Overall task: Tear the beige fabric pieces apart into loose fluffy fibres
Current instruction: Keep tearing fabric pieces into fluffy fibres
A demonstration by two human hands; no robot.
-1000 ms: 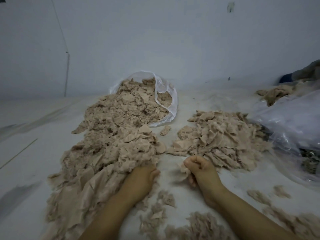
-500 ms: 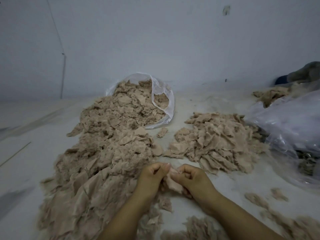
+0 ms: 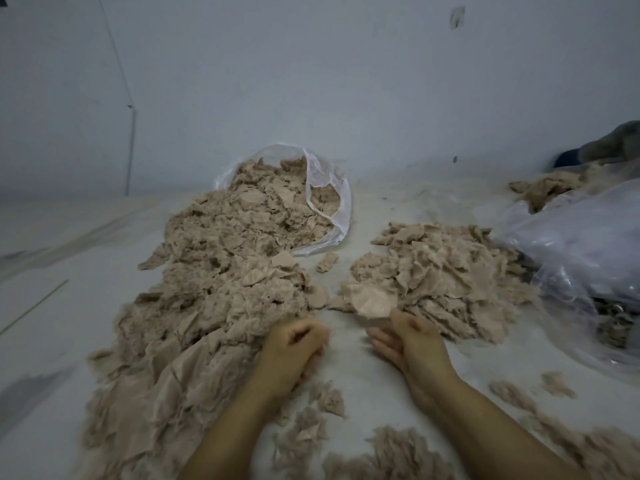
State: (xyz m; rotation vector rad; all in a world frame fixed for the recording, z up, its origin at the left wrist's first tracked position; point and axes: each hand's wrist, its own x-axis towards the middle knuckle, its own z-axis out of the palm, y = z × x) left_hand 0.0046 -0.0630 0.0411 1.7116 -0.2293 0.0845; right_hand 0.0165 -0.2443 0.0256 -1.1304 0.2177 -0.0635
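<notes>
A long heap of beige fabric pieces [image 3: 221,306] spills from a clear plastic bag [image 3: 329,202] down the left side. A second heap of torn beige pieces [image 3: 446,275] lies to the right. My left hand [image 3: 291,348] rests at the left heap's near edge with its fingers curled; I see no fabric inside them. My right hand [image 3: 401,341] lies palm-inward with straight fingers, just short of the right heap. A flat beige piece [image 3: 374,301] sits at the tip of its thumb, on the heap's near edge.
Loose fluffy fibres [image 3: 311,427] are scattered on the pale surface near my forearms and at the lower right [image 3: 519,396]. A crumpled clear plastic sheet [image 3: 581,244] lies at the right. The grey wall [image 3: 311,81] stands behind.
Half a second ago both hands pinched one piece between them. They have since parted: the right hand opened beside the right heap, and the left drew back to the left heap.
</notes>
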